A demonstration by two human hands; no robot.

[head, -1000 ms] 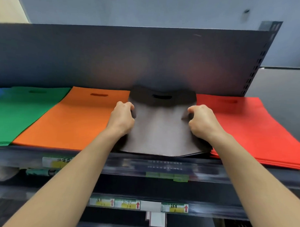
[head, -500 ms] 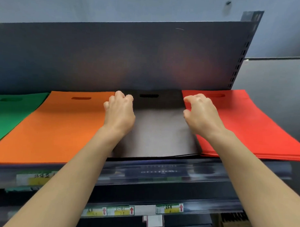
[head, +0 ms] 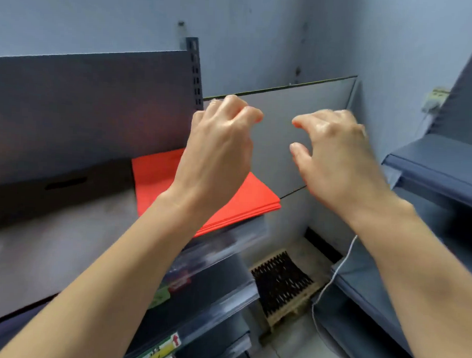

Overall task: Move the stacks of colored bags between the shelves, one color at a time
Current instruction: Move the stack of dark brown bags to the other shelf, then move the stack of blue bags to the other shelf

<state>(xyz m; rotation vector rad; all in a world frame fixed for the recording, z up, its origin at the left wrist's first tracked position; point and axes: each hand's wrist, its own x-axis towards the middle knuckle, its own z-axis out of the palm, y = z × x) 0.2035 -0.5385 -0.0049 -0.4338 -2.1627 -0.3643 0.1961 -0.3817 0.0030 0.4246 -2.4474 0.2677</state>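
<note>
Below me a wooden pallet with black mesh sits on the floor, a white cable trailing beside it. A power socket hangs on the blue wall.

Two stacks of bags lie side by side on the top shelf, the right stack beside the left stack, both hands raised empty above the shelf's right end.
</note>
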